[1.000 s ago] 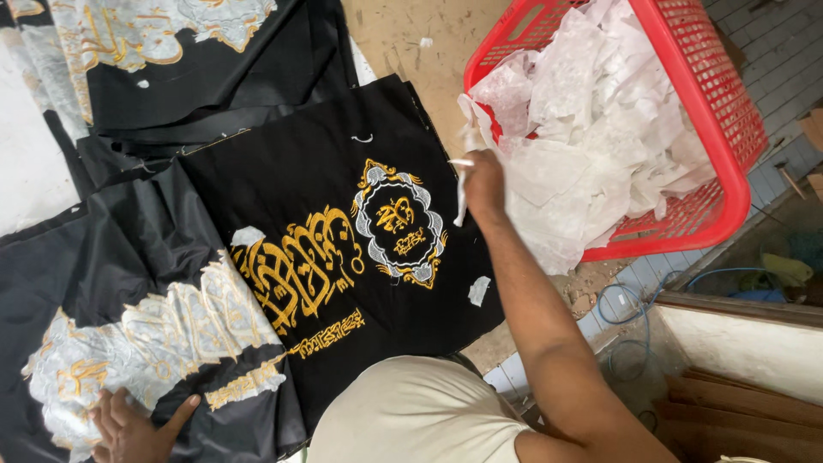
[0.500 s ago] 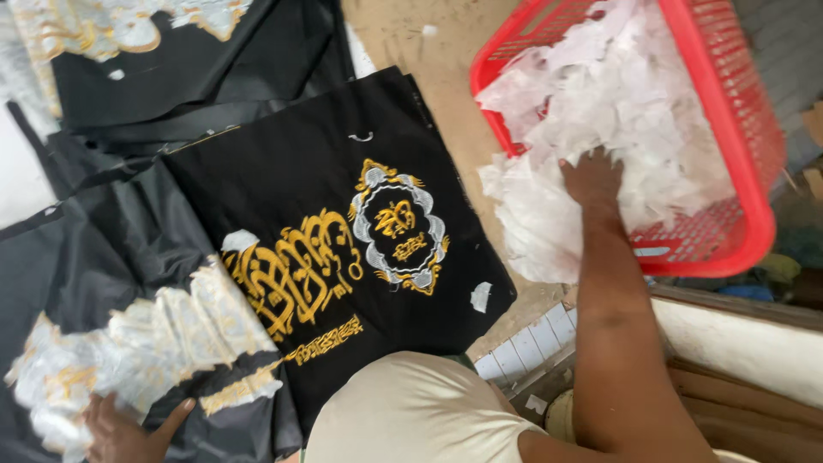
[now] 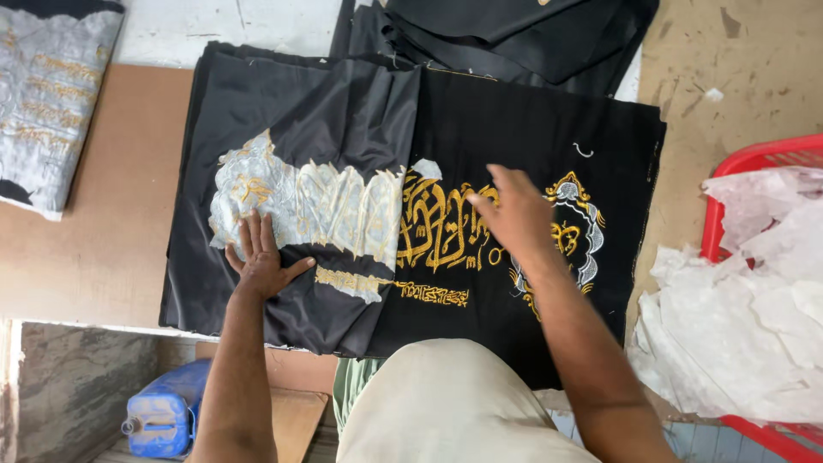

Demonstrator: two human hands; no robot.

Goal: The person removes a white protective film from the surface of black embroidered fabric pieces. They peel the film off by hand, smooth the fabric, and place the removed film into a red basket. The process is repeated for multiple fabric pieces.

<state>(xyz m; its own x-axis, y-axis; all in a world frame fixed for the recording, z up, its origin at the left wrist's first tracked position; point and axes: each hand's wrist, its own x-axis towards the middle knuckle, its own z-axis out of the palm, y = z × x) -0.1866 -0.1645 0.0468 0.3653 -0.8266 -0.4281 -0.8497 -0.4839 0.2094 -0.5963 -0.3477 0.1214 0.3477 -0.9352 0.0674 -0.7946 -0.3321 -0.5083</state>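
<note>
On the worktop (image 3: 103,249), a black cloth with gold embroidery (image 3: 480,257) is spread flat, partly overlapped by a folded black cloth with silvery backing (image 3: 300,206). The left hand (image 3: 261,257) is pressed flat, fingers spread, on the folded cloth. The right hand (image 3: 514,214) is laid open, gripping nothing, over the gold lettering, beside a red basket (image 3: 754,159) filled with white paper scraps (image 3: 746,309).

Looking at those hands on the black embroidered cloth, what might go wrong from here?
The left hand presses flat on a folded-over black cloth whose white backing paper looks thin; dragging it might tear it unevenly. The right hand lies over the gold embroidery, so a rough pull could snag threads. White paper scraps spill from the red basket and may drift onto the cloth.
</note>
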